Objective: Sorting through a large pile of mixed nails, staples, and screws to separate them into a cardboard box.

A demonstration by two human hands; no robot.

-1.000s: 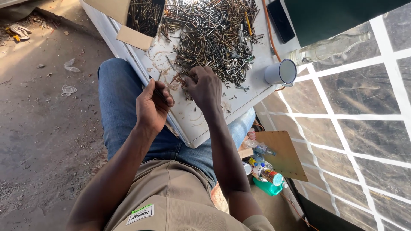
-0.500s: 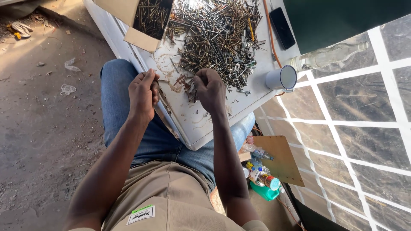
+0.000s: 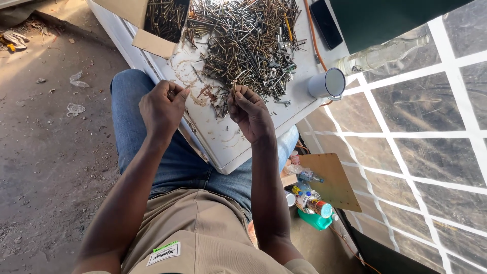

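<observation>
Head view: a single screw point(image 3: 234, 90) is pinched in the right hand point(image 3: 249, 112) at the near edge of the screw pile point(image 3: 248, 40) on the white board point(image 3: 231, 144); the left hand point(image 3: 161, 106) is curled shut just left, contents hidden. Sorting looks mid-way; a drop into the cardboard box point(image 3: 161, 23) far left is likely called for.

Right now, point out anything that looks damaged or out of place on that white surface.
The white panel is scratched and rust-stained near the right hand. A few screws lie strayed from the big screw pile, beside the white mug.
</observation>
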